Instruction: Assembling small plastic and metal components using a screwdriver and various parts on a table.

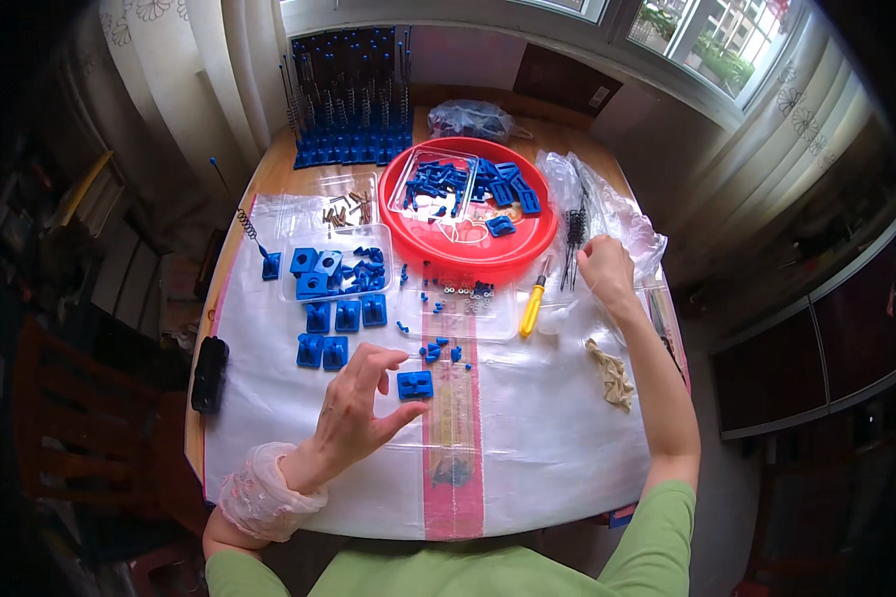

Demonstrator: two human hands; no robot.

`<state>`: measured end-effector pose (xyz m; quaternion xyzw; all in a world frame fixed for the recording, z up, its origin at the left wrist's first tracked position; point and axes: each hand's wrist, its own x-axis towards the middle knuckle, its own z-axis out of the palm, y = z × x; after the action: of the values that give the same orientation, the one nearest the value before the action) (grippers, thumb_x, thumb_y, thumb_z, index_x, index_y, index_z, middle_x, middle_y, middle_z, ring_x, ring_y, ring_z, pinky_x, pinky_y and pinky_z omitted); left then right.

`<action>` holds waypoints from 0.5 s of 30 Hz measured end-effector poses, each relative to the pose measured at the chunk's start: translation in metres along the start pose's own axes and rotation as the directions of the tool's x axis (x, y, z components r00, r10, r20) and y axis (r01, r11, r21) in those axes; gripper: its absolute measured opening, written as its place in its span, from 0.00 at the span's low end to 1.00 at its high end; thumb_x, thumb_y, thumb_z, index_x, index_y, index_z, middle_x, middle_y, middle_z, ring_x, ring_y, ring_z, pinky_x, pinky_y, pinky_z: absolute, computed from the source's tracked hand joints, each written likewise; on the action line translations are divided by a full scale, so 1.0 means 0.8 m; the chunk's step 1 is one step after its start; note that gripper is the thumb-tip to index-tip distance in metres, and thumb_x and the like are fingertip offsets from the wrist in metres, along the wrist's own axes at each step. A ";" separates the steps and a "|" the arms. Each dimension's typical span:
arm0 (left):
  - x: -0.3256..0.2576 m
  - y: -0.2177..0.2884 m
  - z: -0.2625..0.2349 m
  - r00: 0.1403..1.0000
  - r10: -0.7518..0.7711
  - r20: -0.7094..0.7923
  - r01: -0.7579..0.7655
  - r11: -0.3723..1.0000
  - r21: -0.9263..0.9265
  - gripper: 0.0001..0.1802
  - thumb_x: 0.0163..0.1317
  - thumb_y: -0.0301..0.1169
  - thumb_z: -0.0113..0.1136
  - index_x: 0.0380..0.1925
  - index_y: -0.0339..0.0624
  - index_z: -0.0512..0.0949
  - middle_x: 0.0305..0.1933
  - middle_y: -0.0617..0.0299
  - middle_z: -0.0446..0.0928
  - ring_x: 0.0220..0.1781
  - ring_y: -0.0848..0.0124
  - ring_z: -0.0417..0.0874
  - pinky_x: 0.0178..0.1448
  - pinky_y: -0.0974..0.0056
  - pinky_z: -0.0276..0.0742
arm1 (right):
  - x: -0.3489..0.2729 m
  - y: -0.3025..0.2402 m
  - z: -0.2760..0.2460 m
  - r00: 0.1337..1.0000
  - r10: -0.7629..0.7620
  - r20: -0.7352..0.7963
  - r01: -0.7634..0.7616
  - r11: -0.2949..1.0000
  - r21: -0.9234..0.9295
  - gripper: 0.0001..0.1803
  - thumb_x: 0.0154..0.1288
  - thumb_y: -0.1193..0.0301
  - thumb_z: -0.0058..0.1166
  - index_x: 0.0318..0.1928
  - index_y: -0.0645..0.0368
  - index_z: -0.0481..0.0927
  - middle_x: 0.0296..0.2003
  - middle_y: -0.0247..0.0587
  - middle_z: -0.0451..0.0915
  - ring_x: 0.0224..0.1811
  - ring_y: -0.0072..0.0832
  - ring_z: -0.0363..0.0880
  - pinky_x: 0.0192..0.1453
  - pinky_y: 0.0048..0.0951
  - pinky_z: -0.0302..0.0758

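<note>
1. Where the right hand (604, 267) rests at the edge of the crinkled clear plastic bag (607, 214), fingers curled under and hidden; impossible to tell whether anything is pinched there.
2. Close by that hand: a bundle of thin dark metal springs (573, 234), hard to count, and a yellow-handled screwdriver (534, 306) lying just to its left.
3. Left hand (353, 403) open, thumb and fingers spread apart, holding nothing, hovering over the white plastic table cover (548, 438).
4. Just right of the left thumb and fingertips, not clearly touching: a small square blue plastic block (415, 384), flat on the cover, beside the red strip.
5. Left of the block, well clear of the fingers: a cluster of similar blue plastic blocks (335, 328), some in a clear tray.
6. Behind, a round red plastic tray (465, 254) with more blue pieces, tiny parts too small to identify.
7. At the far table edge, a blue rack of upright springs (351, 99), partly in shadow.
8. Near the right forearm, a crumpled beige glove (610, 373).
</note>
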<state>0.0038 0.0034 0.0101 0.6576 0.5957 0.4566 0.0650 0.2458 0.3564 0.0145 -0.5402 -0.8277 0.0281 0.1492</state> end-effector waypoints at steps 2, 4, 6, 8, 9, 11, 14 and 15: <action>-0.004 -0.003 0.003 0.999 0.027 -0.017 -0.027 1.000 -0.016 0.32 0.54 0.37 0.80 0.54 0.40 0.74 0.43 0.56 0.76 0.29 0.68 0.74 0.34 0.63 0.76 | 0.013 -0.003 0.010 0.997 0.079 -0.011 -0.080 0.996 -0.045 0.11 0.60 0.66 0.63 0.36 0.62 0.89 0.37 0.56 0.88 0.44 0.50 0.88 0.51 0.47 0.83; -0.010 -0.004 0.002 0.999 0.035 0.032 -0.035 0.999 -0.008 0.31 0.54 0.35 0.80 0.55 0.41 0.74 0.44 0.55 0.76 0.33 0.66 0.76 0.38 0.62 0.76 | 0.021 -0.005 0.018 0.989 0.148 -0.009 -0.148 0.989 -0.014 0.12 0.60 0.64 0.63 0.36 0.61 0.90 0.37 0.56 0.88 0.44 0.50 0.88 0.53 0.47 0.83; -0.009 -0.004 0.001 0.995 0.088 0.036 -0.090 0.995 0.036 0.32 0.54 0.35 0.79 0.56 0.41 0.74 0.46 0.54 0.76 0.37 0.63 0.77 0.42 0.60 0.77 | 0.025 0.002 0.021 0.986 0.165 0.004 -0.165 0.983 0.084 0.13 0.57 0.66 0.64 0.36 0.64 0.89 0.35 0.57 0.88 0.42 0.49 0.89 0.50 0.45 0.83; -0.001 0.001 0.001 0.982 0.187 0.000 -0.186 0.975 0.119 0.33 0.54 0.35 0.80 0.57 0.41 0.74 0.47 0.51 0.76 0.42 0.60 0.78 0.47 0.58 0.79 | 0.034 0.020 0.023 0.984 0.167 0.060 -0.176 0.961 0.212 0.14 0.55 0.67 0.64 0.35 0.67 0.88 0.33 0.56 0.88 0.38 0.44 0.89 0.46 0.43 0.83; 0.003 0.005 0.002 0.990 0.138 -0.001 -0.136 0.984 0.116 0.33 0.53 0.36 0.80 0.56 0.40 0.74 0.48 0.51 0.76 0.45 0.57 0.78 0.51 0.57 0.77 | 0.038 0.031 0.020 0.981 0.160 0.109 -0.186 0.941 0.285 0.14 0.55 0.67 0.65 0.35 0.67 0.88 0.31 0.54 0.88 0.34 0.40 0.89 0.42 0.41 0.83; 0.010 0.011 0.004 0.999 0.039 -0.001 -0.039 0.994 0.107 0.34 0.51 0.36 0.81 0.55 0.39 0.74 0.49 0.50 0.76 0.53 0.52 0.79 0.59 0.53 0.75 | 0.041 0.054 0.015 0.970 0.175 0.170 -0.231 0.881 0.413 0.13 0.55 0.67 0.65 0.34 0.67 0.88 0.27 0.49 0.86 0.27 0.32 0.86 0.35 0.36 0.79; 0.001 -0.001 0.002 0.983 -0.146 0.113 0.139 0.988 0.070 0.34 0.51 0.36 0.81 0.55 0.37 0.74 0.50 0.49 0.76 0.53 0.51 0.79 0.61 0.52 0.75 | 0.034 0.043 -0.006 0.962 0.174 0.209 -0.267 0.749 0.607 0.11 0.59 0.68 0.65 0.33 0.65 0.88 0.21 0.37 0.82 0.19 0.19 0.75 0.24 0.27 0.68; 0.002 -0.002 0.004 0.977 -0.159 0.142 0.149 0.986 0.076 0.33 0.51 0.35 0.80 0.54 0.37 0.74 0.50 0.49 0.77 0.53 0.51 0.79 0.61 0.53 0.75 | 0.031 0.048 -0.014 0.966 0.169 0.197 -0.259 0.696 0.669 0.09 0.62 0.69 0.64 0.33 0.65 0.88 0.19 0.32 0.79 0.16 0.15 0.70 0.20 0.23 0.62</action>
<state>0.0043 0.0063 0.0080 0.6432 0.6531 0.3804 0.1227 0.2740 0.3937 0.0227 -0.5356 -0.6964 0.3834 0.2851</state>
